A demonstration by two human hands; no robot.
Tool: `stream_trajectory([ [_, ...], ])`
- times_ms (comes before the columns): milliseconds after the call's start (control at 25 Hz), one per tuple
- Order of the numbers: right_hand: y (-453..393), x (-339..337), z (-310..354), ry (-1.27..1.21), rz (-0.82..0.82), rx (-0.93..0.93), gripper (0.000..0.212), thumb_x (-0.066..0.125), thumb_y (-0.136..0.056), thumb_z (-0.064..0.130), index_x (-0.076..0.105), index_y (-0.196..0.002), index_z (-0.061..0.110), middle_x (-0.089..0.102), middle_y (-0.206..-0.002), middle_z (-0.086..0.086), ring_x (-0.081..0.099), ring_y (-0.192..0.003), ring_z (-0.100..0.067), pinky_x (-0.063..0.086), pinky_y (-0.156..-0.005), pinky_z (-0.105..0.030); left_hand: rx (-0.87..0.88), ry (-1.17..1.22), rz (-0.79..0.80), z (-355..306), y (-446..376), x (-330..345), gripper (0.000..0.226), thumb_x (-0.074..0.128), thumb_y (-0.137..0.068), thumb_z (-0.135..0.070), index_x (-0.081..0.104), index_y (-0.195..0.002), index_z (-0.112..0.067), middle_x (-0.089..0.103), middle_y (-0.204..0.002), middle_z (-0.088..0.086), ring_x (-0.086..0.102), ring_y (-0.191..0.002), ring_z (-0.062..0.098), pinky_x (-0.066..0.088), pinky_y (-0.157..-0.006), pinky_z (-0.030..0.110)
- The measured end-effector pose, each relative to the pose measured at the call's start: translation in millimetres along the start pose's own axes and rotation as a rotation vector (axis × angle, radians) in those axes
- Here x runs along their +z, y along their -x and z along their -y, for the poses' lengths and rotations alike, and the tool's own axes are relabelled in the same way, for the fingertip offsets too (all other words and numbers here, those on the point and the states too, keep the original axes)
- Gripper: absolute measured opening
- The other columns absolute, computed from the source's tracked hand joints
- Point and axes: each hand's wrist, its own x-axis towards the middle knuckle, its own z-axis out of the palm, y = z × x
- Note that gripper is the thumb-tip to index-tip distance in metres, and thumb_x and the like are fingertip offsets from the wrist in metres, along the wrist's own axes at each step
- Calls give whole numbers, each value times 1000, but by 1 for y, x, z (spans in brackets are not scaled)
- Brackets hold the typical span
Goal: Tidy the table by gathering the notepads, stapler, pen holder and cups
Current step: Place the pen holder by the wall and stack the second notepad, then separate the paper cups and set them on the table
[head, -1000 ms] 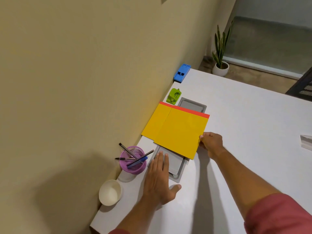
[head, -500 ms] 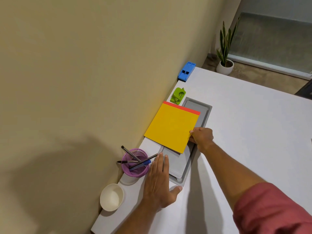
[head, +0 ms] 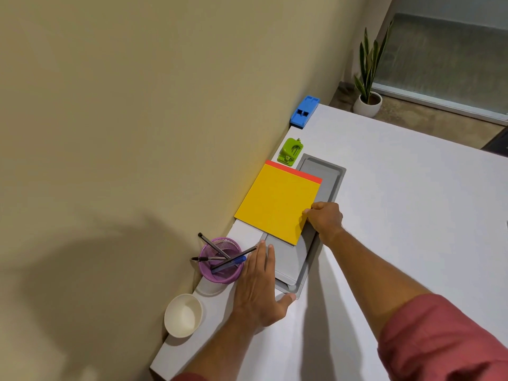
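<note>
Against the wall on the white bench [head: 398, 215] lies the yellow notepad [head: 277, 202], red strip along its far edge, overlapping a grey recessed tray [head: 334, 177]; right hand [head: 325, 218] grips its near right corner — fingers [head: 310, 213] curled and pinching the edge; left hand [head: 257, 287] rests flat, fingers together, just beside the purple pen holder [head: 221, 264]; white cup [head: 183, 316] nearest — green stapler [head: 290, 150] and blue block [head: 304, 111] farther along the wall.

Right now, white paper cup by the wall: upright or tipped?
Upright. The white paper cup stands on its base at the table edge, mouth upward, interior visible and apparently empty.
</note>
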Motion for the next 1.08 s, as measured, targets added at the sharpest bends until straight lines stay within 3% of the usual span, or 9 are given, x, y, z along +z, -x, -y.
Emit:
stream_trajectory([
  [120, 10, -7, -3, -25, 41, -15, 30, 69, -88, 11, 67, -114, -4, 68, -117, -22, 61, -113, -34, 49, -99, -42, 7, -13, 8, -1, 0, -2, 113, 47, -77, -75, -7, -156, -16, -12, -165, 5, -5, -153, 23, 4, -121, 34],
  [320, 44, -12, -22, 145, 84, -193, 55, 59, -95, 28, 46, -142, 3, 57, -138, -18, 52, -130, -32, 39, -109, -39, 2, -6, 0, -6, 6, -8, 110, 47, -78, -73, -6, -156, -17, -11, -165, 5, -8, -152, 23, 8, -124, 39],
  [480, 75, -15, -49, 455, 131, -411, 72, 51, -95, 47, 26, -154, 13, 27, -160, -12, 26, -147, -29, 26, -117, -42, -8, 13, -31, -9, 16, -13, 110, 49, -76, -70, -3, -157, -17, -7, -165, 6, -5, -153, 22, 5, -123, 37],
  [600, 96, -19, -65, 599, 115, -501, 83, 47, -91, 60, 14, -156, 20, 11, -165, -9, 16, -151, -27, 24, -119, -41, -18, -8, -46, -11, 30, -15, 112, 50, -75, -72, -3, -157, -16, -9, -165, 5, -10, -152, 20, 5, -123, 36],
  [720, 122, -22, -77, 688, 117, -559, 90, 40, -87, 68, 9, -157, 21, 6, -165, -10, 10, -152, -27, 19, -120, -41, -44, -36, -58, -15, 48, -16, 113, 47, -77, -75, -17, -153, -22, -27, -158, -3, -32, -142, 11, -11, -116, 27],
  [840, 147, -25, -89, 758, 122, -619, 93, 35, -84, 71, 7, -157, 21, 4, -165, -10, 5, -153, -27, 14, -122, -42, -88, -31, -63, -21, 67, -17, 114, 44, -75, -75, -20, -153, -21, -29, -158, -2, -26, -145, 13, -16, -113, 25],
  [1080, 188, -24, -102, 792, 161, -641, 95, 30, -82, 73, 5, -157, 21, -1, -165, -11, 1, -153, -27, 6, -123, -43, -122, -46, -66, -19, 105, -22, 110, 43, -79, -73, -14, -154, -16, -20, -162, 5, -16, -151, 20, -9, -118, 32],
])
